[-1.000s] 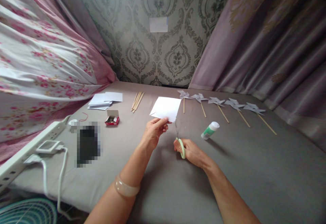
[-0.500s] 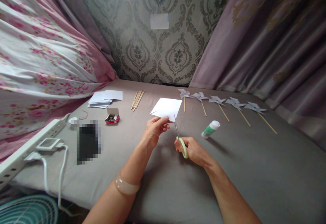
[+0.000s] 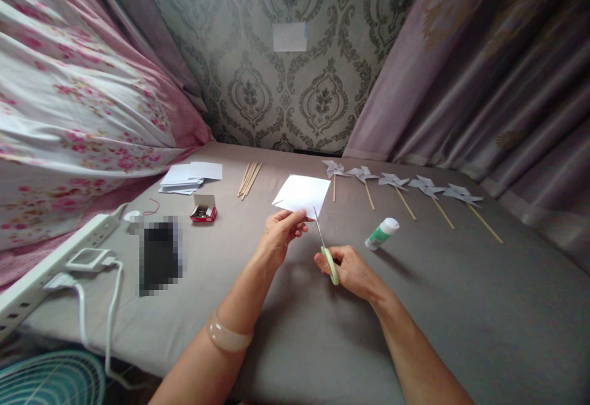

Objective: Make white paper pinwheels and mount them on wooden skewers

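Between the thumb and fingers of my left hand (image 3: 282, 233) is a white square sheet of paper (image 3: 304, 194), held by its near edge above the table. A slit runs in from the paper's left corner. My right hand (image 3: 346, 268) grips a pair of scissors (image 3: 328, 260) by its pale green handles. The blades point up and away, and the upper blade lies over the paper's near right corner, just right of my left fingers. Part of the lower blade is hidden by the paper.
Paper pinwheels (image 3: 426, 187) on sticks lie in a row at the right, behind a glue stick (image 3: 381, 233). Wooden sticks (image 3: 249, 180), stacked paper (image 3: 184, 179) and a small red box (image 3: 203, 210) lie left. A power strip (image 3: 59, 276) with cables runs along the left edge.
The scissors have moved slightly up and left, so a blade now reaches over the paper's near right corner. My left hand keeps its hold, nearly still.
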`<act>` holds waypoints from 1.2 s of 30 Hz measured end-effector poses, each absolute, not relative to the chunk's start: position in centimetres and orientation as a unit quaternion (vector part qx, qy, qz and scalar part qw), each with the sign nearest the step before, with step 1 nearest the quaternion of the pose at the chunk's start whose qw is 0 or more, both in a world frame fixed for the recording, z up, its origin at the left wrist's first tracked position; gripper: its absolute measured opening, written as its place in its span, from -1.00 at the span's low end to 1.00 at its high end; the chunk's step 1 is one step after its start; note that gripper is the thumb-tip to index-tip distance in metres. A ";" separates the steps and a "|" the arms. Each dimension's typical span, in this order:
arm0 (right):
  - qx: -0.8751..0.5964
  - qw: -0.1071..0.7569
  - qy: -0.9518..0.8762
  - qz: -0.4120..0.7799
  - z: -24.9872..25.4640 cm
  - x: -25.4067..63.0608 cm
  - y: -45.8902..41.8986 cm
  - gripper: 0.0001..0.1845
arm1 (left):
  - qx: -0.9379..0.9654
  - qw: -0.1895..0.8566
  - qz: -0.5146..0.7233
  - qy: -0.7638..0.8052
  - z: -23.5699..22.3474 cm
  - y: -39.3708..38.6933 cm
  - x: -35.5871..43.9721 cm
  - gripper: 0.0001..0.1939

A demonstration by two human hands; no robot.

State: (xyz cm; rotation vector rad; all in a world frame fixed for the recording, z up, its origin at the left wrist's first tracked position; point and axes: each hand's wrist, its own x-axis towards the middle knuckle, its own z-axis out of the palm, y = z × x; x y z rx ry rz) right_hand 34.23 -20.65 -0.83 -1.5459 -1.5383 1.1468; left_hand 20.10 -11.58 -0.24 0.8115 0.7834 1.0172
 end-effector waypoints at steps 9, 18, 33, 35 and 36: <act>-0.586 0.345 -0.587 0.440 -1.2 34.4 -20.7 -0.52 | 0.370 0.724 0.459 0.356 -0.1 -11.6 20.1 -0.70; -0.587 0.326 -0.596 0.440 -1.1 34.5 -20.6 -0.53 | 0.376 0.721 0.460 0.356 -0.1 -11.6 20.0 -0.71; -0.614 0.304 -0.590 0.427 -0.7 34.3 -20.7 -0.50 | 0.382 0.720 0.461 0.351 -0.2 -11.5 20.0 -0.72; -0.618 0.301 -0.588 0.426 -0.7 34.3 -20.7 -0.50 | 0.381 0.720 0.460 0.354 -0.2 -11.6 20.0 -0.72; -0.619 0.300 -0.587 0.427 -0.7 34.3 -20.7 -0.50 | 0.381 0.719 0.460 0.354 -0.2 -11.6 20.0 -0.72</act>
